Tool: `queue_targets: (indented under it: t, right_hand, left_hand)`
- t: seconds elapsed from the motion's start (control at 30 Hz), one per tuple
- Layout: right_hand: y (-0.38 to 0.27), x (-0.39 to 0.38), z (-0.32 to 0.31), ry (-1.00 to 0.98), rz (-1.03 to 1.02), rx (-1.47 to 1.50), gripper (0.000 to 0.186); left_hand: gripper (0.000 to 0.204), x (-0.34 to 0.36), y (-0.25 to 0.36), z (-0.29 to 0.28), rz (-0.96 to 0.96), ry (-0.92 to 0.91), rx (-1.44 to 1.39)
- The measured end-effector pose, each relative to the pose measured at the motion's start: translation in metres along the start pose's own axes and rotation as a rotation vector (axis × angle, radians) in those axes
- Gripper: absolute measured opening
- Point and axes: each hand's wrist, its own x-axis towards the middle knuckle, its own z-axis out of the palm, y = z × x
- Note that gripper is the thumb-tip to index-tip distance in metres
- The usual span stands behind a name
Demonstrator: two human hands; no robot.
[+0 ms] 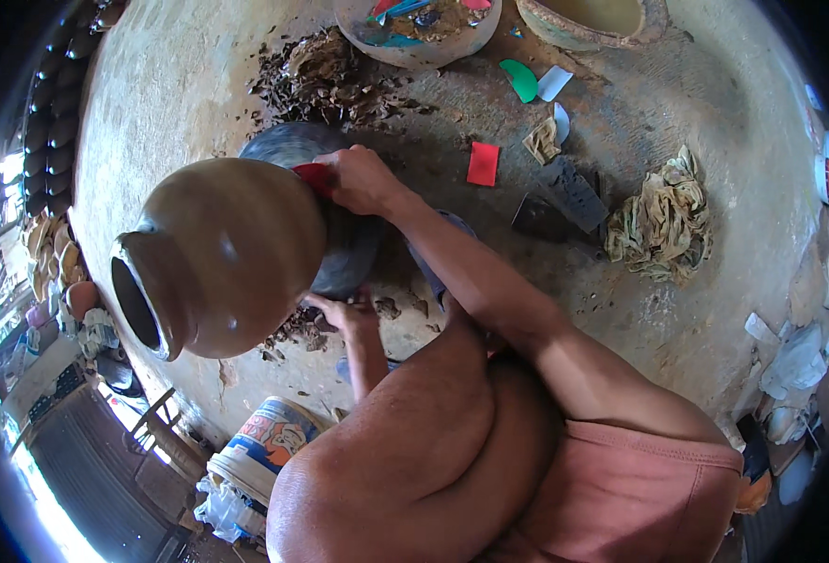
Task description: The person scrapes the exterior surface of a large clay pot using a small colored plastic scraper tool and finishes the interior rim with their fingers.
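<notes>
A large brown clay pot (222, 249) lies tilted on its side on a dark round turntable (344, 258), its rimmed mouth facing left. My right hand (358, 183) is closed on a red flat scraper (314, 174), held against the pot near its upper right end. Below the turntable, my left hand (344, 310) has its fingers apart at the lower edge, beneath the pot; whether they touch it is unclear. My bent bare leg (377, 450) fills the lower middle.
At top stand a bowl (414, 52) of scraps and a basin (588, 23). Clay crumbs (316, 66), coloured flat pieces (483, 164), dark blocks (569, 192) and crumpled cloth (658, 220) lie on the floor (714, 113). A bucket (259, 436) is at lower left; stacked pottery (48, 150) lines the left.
</notes>
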Motion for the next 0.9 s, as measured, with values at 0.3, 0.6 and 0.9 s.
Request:
queue_targets:
  t: [0.3, 0.6, 0.9]
  right_hand:
    - [0.015, -0.002, 0.007, 0.076, -0.023, 0.031, 0.036]
    - [0.02, -0.001, 0.016, 0.151, -0.006, -0.008, 0.028]
    - [0.016, -0.01, 0.028, 0.072, -0.065, -0.039, 0.035]
  left_hand:
    - [0.089, 0.048, 0.059, -0.019, 0.008, -0.378, 0.152]
    - [0.087, -0.014, 0.0, -0.011, -0.335, -0.405, 0.212]
    - [0.088, 0.008, -0.02, -0.018, -0.006, -0.195, -0.041]
